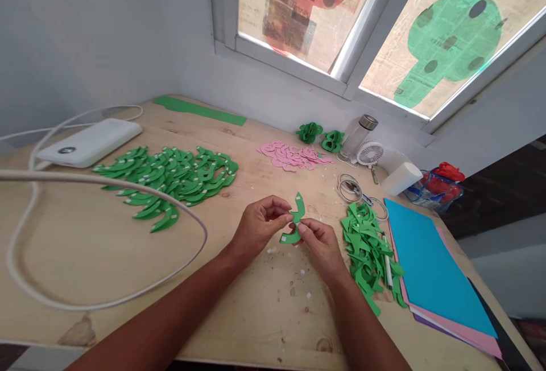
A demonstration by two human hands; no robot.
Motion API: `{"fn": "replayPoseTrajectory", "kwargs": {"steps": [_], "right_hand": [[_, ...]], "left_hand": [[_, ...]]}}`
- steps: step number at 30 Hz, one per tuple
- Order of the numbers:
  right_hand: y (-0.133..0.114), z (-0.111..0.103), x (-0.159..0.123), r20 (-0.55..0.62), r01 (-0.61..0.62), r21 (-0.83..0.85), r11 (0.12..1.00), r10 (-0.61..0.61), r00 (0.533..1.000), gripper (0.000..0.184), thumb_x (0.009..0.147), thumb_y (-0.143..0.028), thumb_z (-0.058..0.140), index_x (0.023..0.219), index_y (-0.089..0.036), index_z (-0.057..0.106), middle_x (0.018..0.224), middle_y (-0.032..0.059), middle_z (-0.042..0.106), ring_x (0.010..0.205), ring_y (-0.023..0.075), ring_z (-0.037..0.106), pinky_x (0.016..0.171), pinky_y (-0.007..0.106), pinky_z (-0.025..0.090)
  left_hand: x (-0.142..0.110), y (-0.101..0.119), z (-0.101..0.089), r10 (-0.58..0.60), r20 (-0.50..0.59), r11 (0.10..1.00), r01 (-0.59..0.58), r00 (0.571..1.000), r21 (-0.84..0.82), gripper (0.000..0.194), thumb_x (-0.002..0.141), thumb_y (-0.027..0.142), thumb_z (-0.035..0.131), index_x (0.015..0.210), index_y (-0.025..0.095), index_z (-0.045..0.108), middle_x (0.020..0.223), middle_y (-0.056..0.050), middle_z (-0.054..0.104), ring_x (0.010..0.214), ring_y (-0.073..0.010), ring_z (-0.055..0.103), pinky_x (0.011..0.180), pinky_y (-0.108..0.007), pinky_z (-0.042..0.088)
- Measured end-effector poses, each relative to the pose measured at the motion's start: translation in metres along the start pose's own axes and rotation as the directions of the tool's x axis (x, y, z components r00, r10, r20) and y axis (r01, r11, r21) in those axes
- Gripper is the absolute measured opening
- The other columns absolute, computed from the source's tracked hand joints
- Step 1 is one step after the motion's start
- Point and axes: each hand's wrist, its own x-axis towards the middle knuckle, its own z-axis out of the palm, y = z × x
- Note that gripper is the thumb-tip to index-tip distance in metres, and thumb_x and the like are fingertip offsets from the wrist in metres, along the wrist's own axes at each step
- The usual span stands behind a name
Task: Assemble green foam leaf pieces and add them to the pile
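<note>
Between my hands, over the middle of the table, is a curved green paper cutout (300,207) with small white squares stuck on its ends. My left hand (263,222) pinches it near its middle between thumb and fingers. From the other side my right hand (319,243) grips the same cutout with thumb and forefinger. Whether it is one piece or two joined pieces I cannot tell. Left of my hands spreads a pile of similar green cutouts (174,174) with white squares. On the right lies a heap of green paper scraps (364,240).
Pink cutouts (292,156) and two green paper balls (309,132) sit near the wall. A bottle (357,136), small fan (369,153), tape rolls (350,188) and blue sheets (435,263) stand right. A white cable (128,303) loops left beside a power bank (89,142).
</note>
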Motion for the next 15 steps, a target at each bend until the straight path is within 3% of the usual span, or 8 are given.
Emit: {"fn": "replayPoseTrajectory", "kwargs": {"steps": [8, 15], "right_hand": [[0.0026, -0.0004, 0.0006, -0.068, -0.019, -0.031, 0.999, 0.017, 0.998, 0.027, 0.078, -0.038, 0.057, 0.064, -0.015, 0.063, 0.058, 0.0002, 0.058, 0.054, 0.0109, 0.049, 0.051, 0.021, 0.039], [0.003, 0.0002, 0.0008, -0.089, -0.021, -0.039, 0.999, 0.018, 0.996, 0.028, 0.077, -0.039, 0.057, 0.062, -0.015, 0.061, 0.058, 0.0004, 0.057, 0.054, 0.0108, 0.049, 0.05, 0.021, 0.039]], "left_hand": [[-0.0009, -0.0056, 0.0018, 0.034, 0.011, 0.992, -0.035, 0.999, 0.12, 0.013, 0.067, 0.022, 0.068, 0.077, 0.014, 0.065, 0.071, -0.003, 0.067, 0.066, -0.0147, 0.062, 0.063, -0.024, 0.049], [-0.0007, -0.0049, 0.0017, 0.039, 0.036, 0.988, -0.044, 0.999, 0.145, 0.013, 0.067, 0.024, 0.067, 0.076, 0.014, 0.065, 0.07, -0.003, 0.067, 0.066, -0.0156, 0.062, 0.063, -0.025, 0.05]]}}
